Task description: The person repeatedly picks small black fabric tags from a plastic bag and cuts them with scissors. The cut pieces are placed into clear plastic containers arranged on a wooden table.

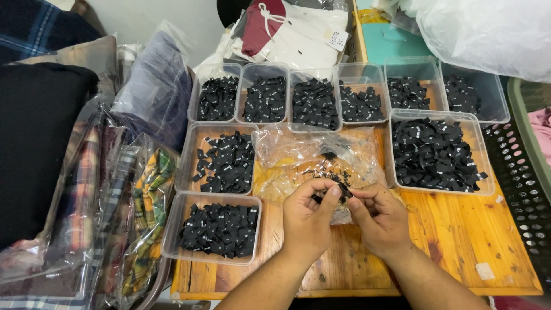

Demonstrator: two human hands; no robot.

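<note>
Both hands work together near the front-middle of the wooden desk [459,229]. Left hand [307,221] & right hand [376,218] each pinch small black fabric labels [342,190] between thumb & fingertips, pressed close, fingers curled in. Looks like a sorting step: labels picked from the crumpled clear plastic bag [298,152] just behind the hands, being separated. Next move prob. needs a fine pinch to peel one label off the bunch; they're thin, limp, likely cling together.

Clear rigid plastic trays w/ rounded corners hold heaps of similar black labels w/ tiny white marks: six along the back edge, one big tray [436,152] at the right, two at the left, incl. the front-left tray [215,229]. Desk = knotty orange pine planks. Bagged plaid fabrics [143,218] lie off the left edge.
</note>
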